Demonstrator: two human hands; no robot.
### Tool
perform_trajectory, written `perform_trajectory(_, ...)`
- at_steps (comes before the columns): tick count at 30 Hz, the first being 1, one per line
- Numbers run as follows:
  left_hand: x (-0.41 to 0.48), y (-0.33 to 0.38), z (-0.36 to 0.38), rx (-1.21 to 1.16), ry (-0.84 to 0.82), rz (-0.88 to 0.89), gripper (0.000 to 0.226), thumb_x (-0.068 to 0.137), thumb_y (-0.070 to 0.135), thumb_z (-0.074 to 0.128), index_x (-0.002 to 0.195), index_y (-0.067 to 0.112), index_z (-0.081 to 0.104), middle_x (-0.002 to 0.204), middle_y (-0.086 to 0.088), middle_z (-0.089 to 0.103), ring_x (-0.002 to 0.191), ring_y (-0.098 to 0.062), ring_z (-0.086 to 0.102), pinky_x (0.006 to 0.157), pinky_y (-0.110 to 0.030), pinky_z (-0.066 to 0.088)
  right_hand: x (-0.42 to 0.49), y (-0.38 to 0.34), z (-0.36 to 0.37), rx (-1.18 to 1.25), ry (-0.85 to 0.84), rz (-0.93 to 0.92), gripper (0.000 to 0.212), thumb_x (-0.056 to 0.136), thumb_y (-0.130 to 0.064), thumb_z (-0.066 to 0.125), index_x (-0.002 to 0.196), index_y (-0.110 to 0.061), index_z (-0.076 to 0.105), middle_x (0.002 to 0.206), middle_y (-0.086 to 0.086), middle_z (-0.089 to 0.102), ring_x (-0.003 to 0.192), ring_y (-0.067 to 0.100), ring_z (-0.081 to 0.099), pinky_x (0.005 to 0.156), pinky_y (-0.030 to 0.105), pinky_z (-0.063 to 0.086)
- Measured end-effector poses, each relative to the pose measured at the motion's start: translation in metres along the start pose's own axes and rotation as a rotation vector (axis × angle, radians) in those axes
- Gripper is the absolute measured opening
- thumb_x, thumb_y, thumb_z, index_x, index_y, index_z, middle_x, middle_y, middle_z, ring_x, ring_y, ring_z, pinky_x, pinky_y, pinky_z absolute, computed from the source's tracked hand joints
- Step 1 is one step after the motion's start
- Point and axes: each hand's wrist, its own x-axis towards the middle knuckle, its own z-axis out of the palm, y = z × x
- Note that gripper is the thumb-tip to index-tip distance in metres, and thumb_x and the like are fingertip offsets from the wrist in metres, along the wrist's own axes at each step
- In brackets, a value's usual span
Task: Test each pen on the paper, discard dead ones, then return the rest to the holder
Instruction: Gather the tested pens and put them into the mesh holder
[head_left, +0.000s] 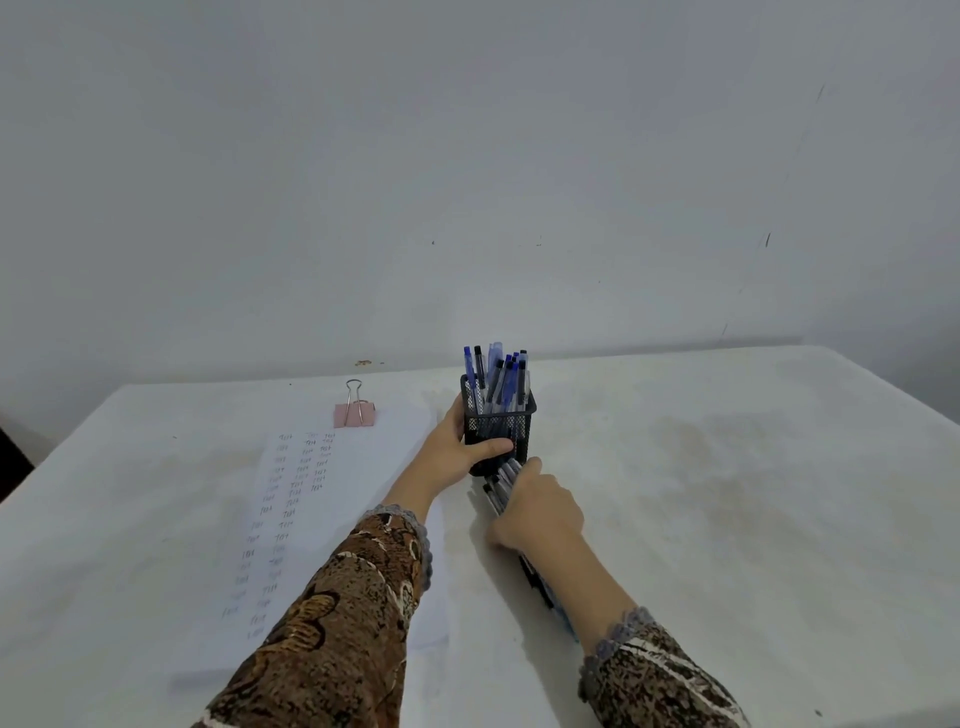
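Mesh pen holder (498, 420) stood near the far edge of the table (727, 467).
Left hand (451, 458) wrapped fingers round it; right hand (540, 512) clamped a bundle of pens (500, 488).

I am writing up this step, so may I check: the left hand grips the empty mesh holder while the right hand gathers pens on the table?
Not quite: the head view shows the mesh holder has several upright pens in it. The left hand does grip it, and the right hand gathers loose pens on the table.
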Motion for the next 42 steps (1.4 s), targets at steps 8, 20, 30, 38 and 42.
perform_trajectory(8, 0.000, -0.001, -0.003, -0.024, 0.009, -0.028, 0.065, 0.075, 0.020, 0.076, 0.131, 0.026, 0.043, 0.124, 0.010, 0.055, 0.116, -0.010, 0.052, 0.092, -0.025, 0.046, 0.005, 0.009, -0.012, 0.084, -0.077, -0.028, 0.043, 0.076, -0.024, 0.065, 0.110, -0.012, 0.041, 0.101, 0.003, 0.052, 0.098, 0.024, 0.057, 0.065, 0.027, 0.044)
perform_trajectory(20, 0.009, 0.000, 0.015, -0.094, 0.167, 0.103, 0.087, 0.053, 0.047, 0.086, 0.127, 0.027, 0.045, 0.115, 0.005, 0.064, 0.103, -0.008, 0.063, 0.084, -0.026, 0.053, 0.016, 0.002, -0.121, 1.162, 0.074, -0.480, 0.035, 0.067, 0.016, 0.065, 0.087, -0.009, 0.050, 0.078, 0.009, 0.061, 0.064, 0.020, 0.060, 0.063, 0.035, 0.054)
perform_trajectory(30, 0.009, 0.001, 0.014, -0.016, 0.213, 0.092, 0.059, 0.063, 0.023, 0.084, 0.103, 0.042, 0.046, 0.105, 0.016, 0.061, 0.092, 0.006, 0.060, 0.070, -0.014, 0.051, 0.060, -0.057, -0.108, 1.327, 0.361, -0.619, 0.050, 0.073, 0.019, 0.063, 0.093, -0.025, 0.049, 0.080, 0.004, 0.063, 0.070, 0.013, 0.064, 0.072, 0.034, 0.056)
perform_trajectory(38, 0.002, 0.004, 0.015, -0.033, 0.175, 0.098, 0.059, 0.066, 0.020, 0.083, 0.107, 0.039, 0.045, 0.104, 0.017, 0.059, 0.091, 0.011, 0.059, 0.069, -0.010, 0.049, 0.057, -0.057, -0.080, 1.083, 0.336, -0.652, 0.047, 0.071, 0.007, 0.069, 0.091, -0.029, 0.046, 0.079, -0.001, 0.062, 0.067, 0.012, 0.063, 0.067, 0.030, 0.057)
perform_trajectory(42, 0.003, 0.004, 0.013, -0.066, 0.150, 0.082, 0.062, 0.065, 0.023, 0.084, 0.113, 0.032, 0.046, 0.108, 0.011, 0.061, 0.099, -0.002, 0.061, 0.075, -0.016, 0.052, 0.055, -0.058, -0.082, 0.958, 0.360, -0.649, 0.048, 0.070, -0.001, 0.073, 0.090, -0.034, 0.044, 0.075, -0.012, 0.061, 0.062, 0.000, 0.062, 0.063, 0.017, 0.054)
